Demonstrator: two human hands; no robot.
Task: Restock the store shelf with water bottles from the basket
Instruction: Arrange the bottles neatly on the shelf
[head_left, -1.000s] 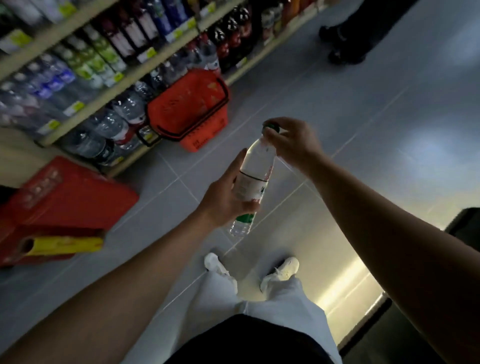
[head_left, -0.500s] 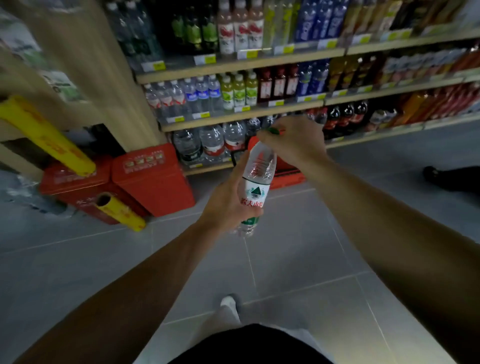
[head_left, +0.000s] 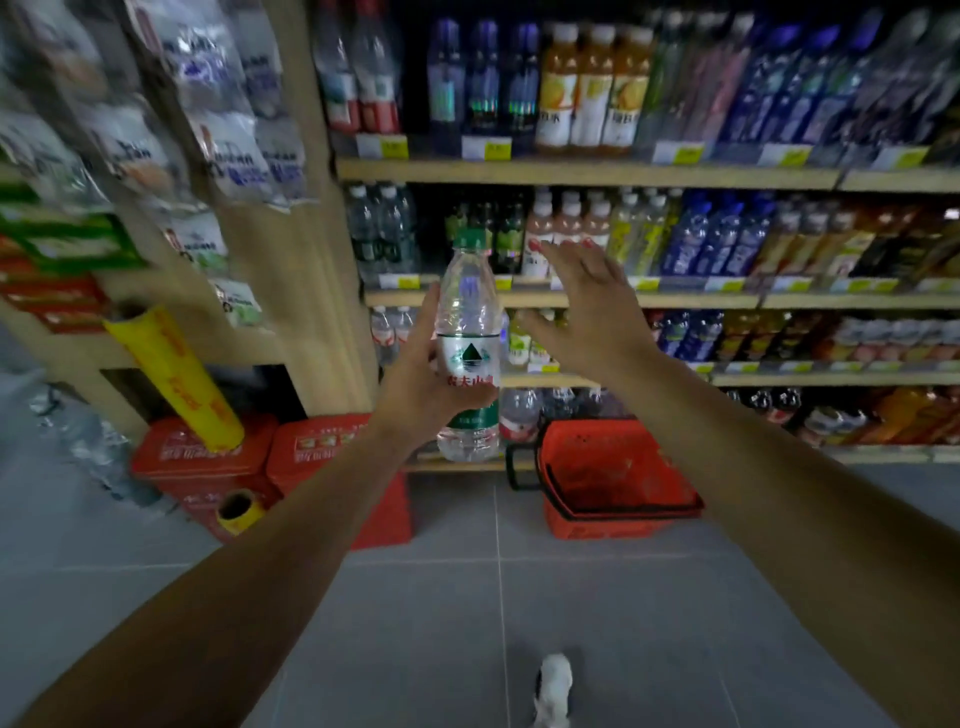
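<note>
My left hand (head_left: 423, 384) grips a clear water bottle (head_left: 469, 332) with a green cap and a white and green label, holding it upright in front of the drink shelves (head_left: 597, 174). My right hand (head_left: 587, 306) hovers just right of the bottle with fingers spread, touching nothing. The red shopping basket (head_left: 613, 499) stands on the floor below, against the bottom shelf; I see no bottles inside it. Similar water bottles (head_left: 382, 234) stand at the left end of the second shelf.
Red cartons (head_left: 202, 457) and yellow rolls (head_left: 174, 374) sit at the left beside a wooden post (head_left: 306, 260). Hanging snack bags (head_left: 228, 130) fill the upper left. Grey tiled floor (head_left: 467, 597) lies before the shelves. My white shoe (head_left: 553, 686) shows at the bottom.
My view swung up from the floor to the shelves. The bottle rose and now stands upright. My right hand let go of the bottle's cap and opened beside it.
</note>
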